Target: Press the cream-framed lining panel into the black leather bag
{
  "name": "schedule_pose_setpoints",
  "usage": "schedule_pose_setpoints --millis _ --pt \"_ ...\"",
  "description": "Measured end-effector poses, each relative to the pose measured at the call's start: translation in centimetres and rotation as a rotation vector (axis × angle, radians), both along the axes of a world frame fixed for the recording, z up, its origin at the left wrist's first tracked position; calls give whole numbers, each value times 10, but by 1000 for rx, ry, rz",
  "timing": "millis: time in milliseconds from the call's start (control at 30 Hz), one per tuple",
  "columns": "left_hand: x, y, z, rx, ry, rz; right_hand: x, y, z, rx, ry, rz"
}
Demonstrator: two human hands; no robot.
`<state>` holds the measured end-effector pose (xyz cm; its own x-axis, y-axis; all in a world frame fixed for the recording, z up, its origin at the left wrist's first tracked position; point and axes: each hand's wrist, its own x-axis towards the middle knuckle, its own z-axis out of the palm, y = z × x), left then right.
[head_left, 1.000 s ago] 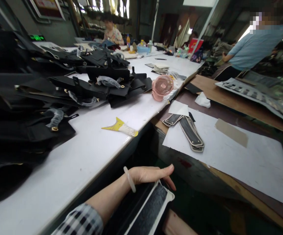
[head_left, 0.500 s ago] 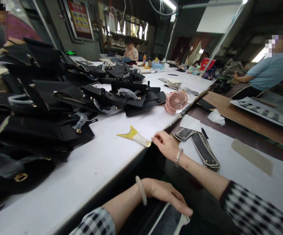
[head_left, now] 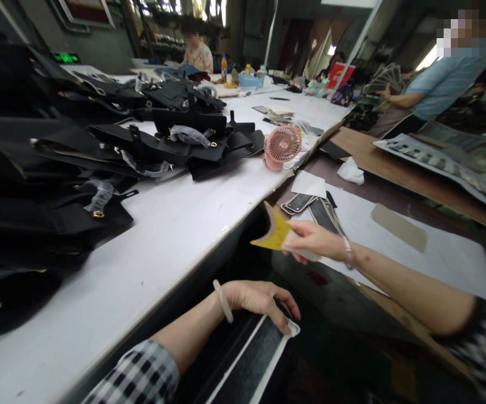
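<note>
Lying low beside the edge of the white counter, close to the person's body, a long dark panel is the larger of the two things in hand. It will probably handle as fairly light and firm along its length, with some give in the dark material around it; how much weight sits underneath cannot be told. Its far end is the natural place to take hold, and the left hand grips there, fingers curled over the end and thumb on the pale corner. The face is blackish and faintly mottled, framed by whitish borders along both sides; the near end runs out of view.

Smaller is the yellow tool, up in the air over the dark gap beyond the panel, touching neither it nor the counter. It looks thin, stiff and light, easy to swing about by its pale handle, while the pointed horns seem the part to keep fingers off. The right hand is closed around that handle, thumb uppermost. The yellow head is fishtail-shaped, with a concave edge greyish along its curve; the handle's finish is too blurred to judge.
</note>
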<state>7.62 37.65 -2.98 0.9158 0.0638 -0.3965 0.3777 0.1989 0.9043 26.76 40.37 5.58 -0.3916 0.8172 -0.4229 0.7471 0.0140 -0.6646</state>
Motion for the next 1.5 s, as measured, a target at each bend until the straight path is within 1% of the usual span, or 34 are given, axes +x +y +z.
schedule_pose_setpoints --millis 67,133,200,267,333,400,467,567,733,967,1067,1167,1300,1500 --pt "1 -1 -2 -17 17 11 41 -47 1 -136 31 -45" --pt "2 -2 -3 -32 31 23 63 -90 -7 -395 96 -152" --pt "2 -4 -2 -37 38 35 64 -122 -19 -551 102 -189" --pt "1 -4 1 -24 46 46 53 -139 -30 -621 105 -190" --pt "-1 -4 6 17 65 56 39 -144 -36 -643 97 -197" --pt "-2 -3 12 70 93 65 28 -141 -38 -641 77 -210" --pt "-3 -3 16 108 116 66 23 -136 -37 -640 64 -215" --pt "-3 -3 19 122 138 61 21 -135 -36 -640 49 -216" --pt "-3 -4 19 133 158 68 18 -138 -34 -646 33 -230" --pt "-4 -4 14 174 114 77 10 -133 -26 -666 -35 -219" --pt "-4 -4 14 175 104 84 10 -135 -28 -685 -16 -229" --pt "-5 -5 14 147 101 97 8 -142 -35 -696 38 -263" --pt "-5 -7 13 81 91 139 2 -152 -43 -740 47 -363" --pt "-7 -8 6 -43 44 176 -8 -154 -39 -757 71 -403"
